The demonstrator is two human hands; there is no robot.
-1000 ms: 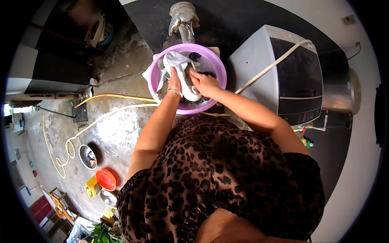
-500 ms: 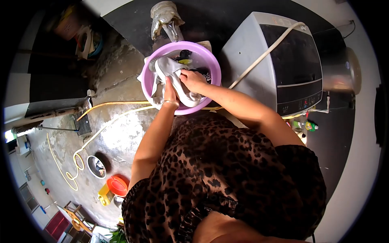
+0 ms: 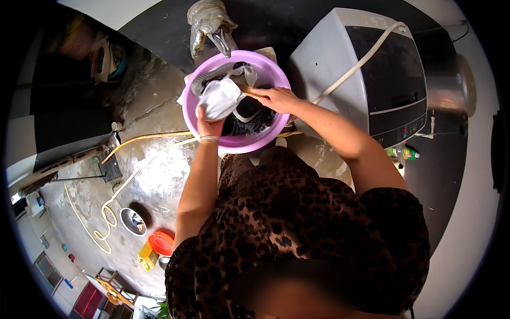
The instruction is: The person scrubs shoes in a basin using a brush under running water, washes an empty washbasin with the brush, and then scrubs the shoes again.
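A purple basin (image 3: 184, 109) holds dark water, dark cloth and a ribbed grey board at its left side. My left hand (image 3: 210, 125) grips a white cloth (image 3: 220, 101), bunched up over the basin's left half. Between the fingers of my right hand (image 3: 277, 99) is the handle of a wooden brush (image 3: 248, 90), whose far end meets the cloth's right edge. Part of the white cloth hangs down toward the water.
A faucet (image 3: 220, 42) wrapped in foil-like material stands behind the basin. To the right is a washing machine (image 3: 329, 69) with a pale hose (image 3: 361, 61). A yellow hose (image 3: 143, 139), a metal bowl (image 3: 123, 217) and a red basin (image 3: 161, 243) lie on the floor at left.
My right hand has moved slightly right and now holds a wooden brush. My left hand has shifted left and lifted the white cloth into a bunch.
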